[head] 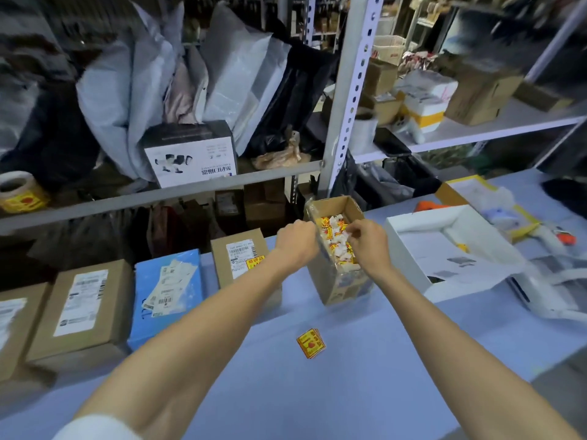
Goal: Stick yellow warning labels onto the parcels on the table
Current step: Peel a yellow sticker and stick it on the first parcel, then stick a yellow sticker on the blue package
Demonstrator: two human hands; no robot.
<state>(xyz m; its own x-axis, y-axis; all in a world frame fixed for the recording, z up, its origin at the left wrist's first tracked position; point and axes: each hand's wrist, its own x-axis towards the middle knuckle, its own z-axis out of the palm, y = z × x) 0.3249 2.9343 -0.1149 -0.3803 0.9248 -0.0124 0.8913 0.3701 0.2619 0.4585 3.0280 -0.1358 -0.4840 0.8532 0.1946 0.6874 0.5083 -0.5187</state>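
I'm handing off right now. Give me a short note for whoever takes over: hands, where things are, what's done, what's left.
Left hand grips the rim of the open label box. Right hand is picking among the labels inside it; whether it has one is unclear.
Spare label stack lies on the table.
Done: small brown parcel has a yellow label.
Left: blue parcel and large brown parcel show none.

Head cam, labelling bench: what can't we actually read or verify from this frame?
- Left hand: fingers hidden behind the rim of the open cardboard box of label scraps; grip unclear.
- Right hand: fingertips pinch among the scraps; whether a label is held is too small to tell.
- Leftmost brown cardboard parcel: cut off by the left edge.
- Text on the loose yellow warning label on the table: too small.
- Upper-right shelves: motion-blurred.
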